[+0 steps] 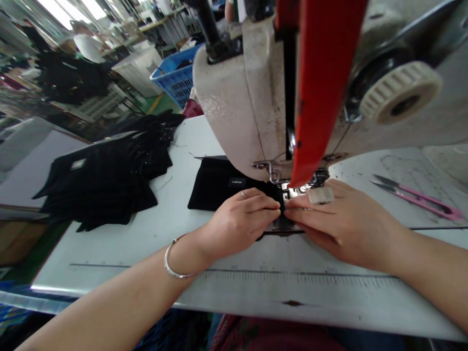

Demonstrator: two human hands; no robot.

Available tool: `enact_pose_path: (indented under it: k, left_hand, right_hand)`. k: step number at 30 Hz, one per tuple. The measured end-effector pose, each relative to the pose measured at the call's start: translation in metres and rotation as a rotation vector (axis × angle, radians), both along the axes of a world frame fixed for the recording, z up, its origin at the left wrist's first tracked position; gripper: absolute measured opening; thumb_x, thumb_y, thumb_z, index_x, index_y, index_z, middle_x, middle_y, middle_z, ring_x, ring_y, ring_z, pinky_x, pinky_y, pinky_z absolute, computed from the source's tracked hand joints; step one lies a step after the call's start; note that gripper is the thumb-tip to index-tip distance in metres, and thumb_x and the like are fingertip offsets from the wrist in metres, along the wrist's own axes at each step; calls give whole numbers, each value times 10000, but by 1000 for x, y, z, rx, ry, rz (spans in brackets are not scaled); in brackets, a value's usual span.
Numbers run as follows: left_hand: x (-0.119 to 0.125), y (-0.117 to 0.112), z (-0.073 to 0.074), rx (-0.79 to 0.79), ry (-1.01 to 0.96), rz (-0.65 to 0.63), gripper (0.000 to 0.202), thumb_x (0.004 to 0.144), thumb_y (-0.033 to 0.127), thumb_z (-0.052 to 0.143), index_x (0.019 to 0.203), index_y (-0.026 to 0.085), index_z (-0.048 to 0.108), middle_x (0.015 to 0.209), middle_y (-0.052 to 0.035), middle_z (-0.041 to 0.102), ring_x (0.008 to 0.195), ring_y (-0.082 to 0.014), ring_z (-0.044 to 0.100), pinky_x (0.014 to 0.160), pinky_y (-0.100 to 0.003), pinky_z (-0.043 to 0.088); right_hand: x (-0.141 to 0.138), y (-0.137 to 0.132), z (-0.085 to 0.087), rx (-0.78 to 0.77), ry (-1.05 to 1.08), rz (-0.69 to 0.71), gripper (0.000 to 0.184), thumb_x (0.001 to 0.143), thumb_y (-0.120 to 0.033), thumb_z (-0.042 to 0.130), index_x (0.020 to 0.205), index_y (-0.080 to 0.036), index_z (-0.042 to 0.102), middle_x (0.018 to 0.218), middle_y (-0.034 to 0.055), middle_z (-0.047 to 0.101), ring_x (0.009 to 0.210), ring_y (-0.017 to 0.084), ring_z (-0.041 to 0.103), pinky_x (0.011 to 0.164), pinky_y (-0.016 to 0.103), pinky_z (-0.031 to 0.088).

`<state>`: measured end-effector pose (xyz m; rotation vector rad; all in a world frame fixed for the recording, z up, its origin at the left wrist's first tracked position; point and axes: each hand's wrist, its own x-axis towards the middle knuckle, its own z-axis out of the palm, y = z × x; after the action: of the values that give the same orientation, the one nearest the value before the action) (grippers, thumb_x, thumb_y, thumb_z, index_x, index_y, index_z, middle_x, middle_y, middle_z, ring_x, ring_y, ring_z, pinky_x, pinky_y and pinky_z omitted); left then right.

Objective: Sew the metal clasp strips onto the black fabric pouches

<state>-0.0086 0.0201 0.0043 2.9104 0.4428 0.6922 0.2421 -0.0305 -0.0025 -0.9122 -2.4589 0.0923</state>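
A black fabric piece (pixel 210 187) with a small woven label lies flat on the sewing machine bed, its right end beneath the needle area. My left hand (pixel 243 217) is closed at the front right edge of this piece, fingertips pinched together on the cloth. Just across from it, my right hand (pixel 343 224) has its fingers pressed together at the fabric's edge, beside the presser foot. The fingertips of both hands nearly meet. Above them stands the sewing machine (pixel 237 102), with a red bar (pixel 321 87) partly blocking sight of the needle.
A stack of black fabric pieces (pixel 106 170) sits on the table's left side. Pink-handled thread snips (pixel 420 197) lie to the right. A printed ruler scale (pixel 292 277) runs along the front. Behind are a blue basket (pixel 175 73) and a person (pixel 87 44).
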Motion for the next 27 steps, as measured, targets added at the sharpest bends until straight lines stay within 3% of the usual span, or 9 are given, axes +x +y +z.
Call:
enact_pose_path:
  k: [5, 10, 17, 23, 27]
  left_hand:
    - [-4, -1, -2, -10, -10, -23, 182, 975, 73, 561, 1099, 126, 683, 1132, -57, 765, 1067, -159, 703, 978, -313, 587]
    - [1, 2, -1, 21, -35, 51, 229, 1006, 70, 488, 1091, 114, 696, 1134, -60, 769, 1040, -145, 715, 981, -292, 589]
    - [6, 17, -9, 51, -68, 105, 222, 1009, 105, 508, 1032, 131, 727, 1070, -54, 778, 1027, -150, 719, 994, -277, 577]
    - [9, 25, -13, 45, -50, 197, 221, 997, 112, 525, 1001, 167, 739, 1014, -34, 780, 985, -161, 720, 934, -286, 592]
    - [11, 27, -13, 82, -95, 182, 238, 1002, 113, 512, 971, 154, 744, 972, -38, 782, 954, -165, 722, 918, -289, 593]
  right_hand:
    - [-3, -3, -5, -38, -19, 5, 272, 945, -164, 548, 1180, -172, 683, 1042, 85, 739, 961, 259, 643, 849, 449, 457]
    - [-7, -3, -3, -42, -44, -78, 283, 942, -180, 550, 1198, -157, 668, 1087, 115, 706, 1001, 312, 609, 820, 476, 454]
    - [-11, 2, -4, 33, -79, -200, 230, 968, -218, 553, 1166, -188, 667, 1065, 103, 713, 1004, 320, 609, 787, 456, 436]
    - [-9, 5, -11, 5, -89, -196, 265, 996, -257, 527, 1222, -208, 657, 1088, 87, 705, 1030, 317, 616, 846, 480, 443]
    - [-10, 6, -10, 23, -73, -194, 259, 985, -258, 537, 1199, -203, 673, 1123, 94, 705, 1050, 326, 607, 829, 478, 444]
